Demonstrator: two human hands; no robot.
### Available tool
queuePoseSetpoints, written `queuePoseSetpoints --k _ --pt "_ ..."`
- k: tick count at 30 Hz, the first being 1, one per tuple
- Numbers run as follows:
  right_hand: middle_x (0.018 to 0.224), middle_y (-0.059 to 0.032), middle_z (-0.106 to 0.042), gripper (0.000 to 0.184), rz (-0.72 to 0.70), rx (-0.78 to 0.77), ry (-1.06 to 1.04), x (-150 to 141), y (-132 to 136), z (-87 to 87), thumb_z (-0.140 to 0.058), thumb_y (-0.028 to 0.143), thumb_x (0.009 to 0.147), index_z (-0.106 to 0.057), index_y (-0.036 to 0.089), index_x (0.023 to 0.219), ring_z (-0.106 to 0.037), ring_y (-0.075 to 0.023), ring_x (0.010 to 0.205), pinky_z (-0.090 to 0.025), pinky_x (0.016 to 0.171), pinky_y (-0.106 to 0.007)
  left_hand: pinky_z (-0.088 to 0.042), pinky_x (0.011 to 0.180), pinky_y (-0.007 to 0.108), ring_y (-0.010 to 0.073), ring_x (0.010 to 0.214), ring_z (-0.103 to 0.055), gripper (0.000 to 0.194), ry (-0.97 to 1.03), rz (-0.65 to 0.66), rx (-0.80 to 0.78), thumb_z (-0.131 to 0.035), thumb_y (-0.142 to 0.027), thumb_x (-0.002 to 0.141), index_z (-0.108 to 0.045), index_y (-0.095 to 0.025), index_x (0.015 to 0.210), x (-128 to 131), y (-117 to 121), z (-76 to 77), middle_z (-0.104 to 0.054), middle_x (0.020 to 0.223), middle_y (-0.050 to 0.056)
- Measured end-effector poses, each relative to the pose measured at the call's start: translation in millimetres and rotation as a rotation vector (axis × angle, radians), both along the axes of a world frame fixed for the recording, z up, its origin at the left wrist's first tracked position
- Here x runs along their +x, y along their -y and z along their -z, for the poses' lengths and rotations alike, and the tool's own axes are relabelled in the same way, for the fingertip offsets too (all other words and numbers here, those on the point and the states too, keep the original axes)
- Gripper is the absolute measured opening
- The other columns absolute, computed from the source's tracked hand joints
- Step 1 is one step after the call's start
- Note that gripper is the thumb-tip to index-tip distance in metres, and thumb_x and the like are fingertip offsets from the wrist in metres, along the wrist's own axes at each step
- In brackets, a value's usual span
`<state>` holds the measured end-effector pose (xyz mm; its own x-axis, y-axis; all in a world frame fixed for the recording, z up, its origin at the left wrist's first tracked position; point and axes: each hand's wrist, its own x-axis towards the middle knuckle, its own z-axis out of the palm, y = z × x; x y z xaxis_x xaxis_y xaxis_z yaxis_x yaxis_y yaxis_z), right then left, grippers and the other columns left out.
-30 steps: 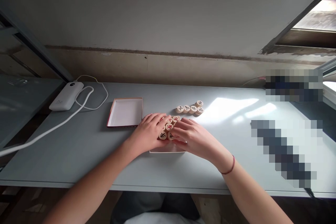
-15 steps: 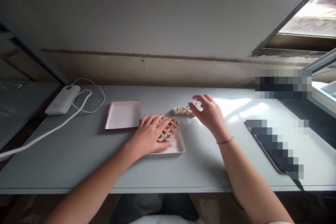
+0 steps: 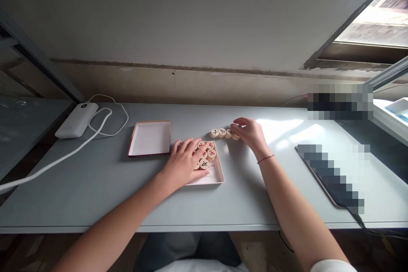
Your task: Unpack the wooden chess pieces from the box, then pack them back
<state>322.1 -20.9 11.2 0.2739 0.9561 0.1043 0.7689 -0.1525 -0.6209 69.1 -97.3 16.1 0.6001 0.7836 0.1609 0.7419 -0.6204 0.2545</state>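
Spread out over a shallow white box (image 3: 218,173), my left hand (image 3: 183,162) rests its fingers on and around the round wooden Chinese chess pieces (image 3: 204,164) inside. Those pieces carry red and black characters; several are hidden beneath the hand. Behind the box's right corner stands a short row of black-marked chess pieces (image 3: 222,132) on the table. At the row's right end, my right hand (image 3: 253,136) has its thumb and fingers closed on a chess piece (image 3: 236,126), partly covered by the fingers.
A box lid (image 3: 149,138) with red edges lies open side up to the left. Farther left are a white power bank (image 3: 77,120) and a looping white cable (image 3: 86,146). At right lies a dark, pixelated flat device (image 3: 328,176) with a cord. A wall backs the table.
My right hand has come down slightly and its fingers have closed on the chess piece at the row's right end. My left hand stays over the box, nearly unmoved.
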Motion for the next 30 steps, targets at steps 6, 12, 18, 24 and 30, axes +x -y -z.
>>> queuePoseSetpoints --k 6,12,18,24,30 --pt "0.093 -0.0108 -0.072 0.037 -0.029 -0.038 -0.032 5.5 0.7 0.1 -0.063 0.043 0.069 -0.071 0.017 0.095 -0.063 -0.0221 0.075 -0.047 0.066 -0.034 -0.03 0.109 0.055 0.0332 0.13 -0.042 0.067 -0.011 -0.005 -0.027 -0.066 -0.043 0.081 -0.044 -0.023 0.14 0.4 0.3 -3.4 -0.048 0.142 0.014" --pt "0.092 -0.0104 -0.072 0.03 -0.006 -0.011 -0.041 2.9 3.0 -7.6 -0.063 0.036 0.069 -0.071 0.016 0.09 -0.064 -0.0229 0.079 -0.048 0.07 -0.034 -0.025 0.109 0.063 0.0356 0.133 -0.038 0.07 -0.019 -0.029 -0.042 -0.068 -0.046 0.08 -0.043 -0.023 0.141 1.2 2.3 -2.5 -0.044 0.145 0.016" --pt "0.085 -0.0074 -0.071 0.028 -0.079 0.166 -0.294 -10.8 22.8 -24.9 -0.067 0.042 0.073 -0.069 0.018 0.087 -0.065 -0.0211 0.078 -0.052 0.07 -0.034 -0.031 0.108 0.06 0.0345 0.131 -0.042 0.057 0.124 -0.015 0.152 -0.063 -0.046 0.085 -0.048 -0.022 0.135 3.7 -2.5 -7.1 -0.048 0.14 0.015" --pt "0.087 -0.0088 -0.071 0.039 -0.428 0.021 -0.674 -35.6 52.0 -36.8 -0.075 0.047 0.071 -0.066 0.017 0.094 -0.065 -0.0191 0.077 -0.056 0.067 -0.033 -0.054 0.09 0.041 0.026 0.113 -0.059 0.048 0.292 0.012 0.18 -0.059 -0.033 0.091 -0.044 -0.021 0.135 20.4 -11.3 -12.5 -0.056 0.129 0.011" --pt "0.088 -0.0074 -0.07 0.036 -0.538 -0.033 -0.729 -47.5 62.5 -39.7 -0.072 0.047 0.075 -0.067 0.018 0.095 -0.065 -0.0178 0.078 -0.058 0.069 -0.034 -0.057 0.082 0.032 0.0176 0.095 -0.067 0.025 0.502 0.008 0.106 -0.052 -0.027 0.095 -0.056 -0.023 0.12 28.6 -8.8 -9.9 -0.063 0.112 0.005"
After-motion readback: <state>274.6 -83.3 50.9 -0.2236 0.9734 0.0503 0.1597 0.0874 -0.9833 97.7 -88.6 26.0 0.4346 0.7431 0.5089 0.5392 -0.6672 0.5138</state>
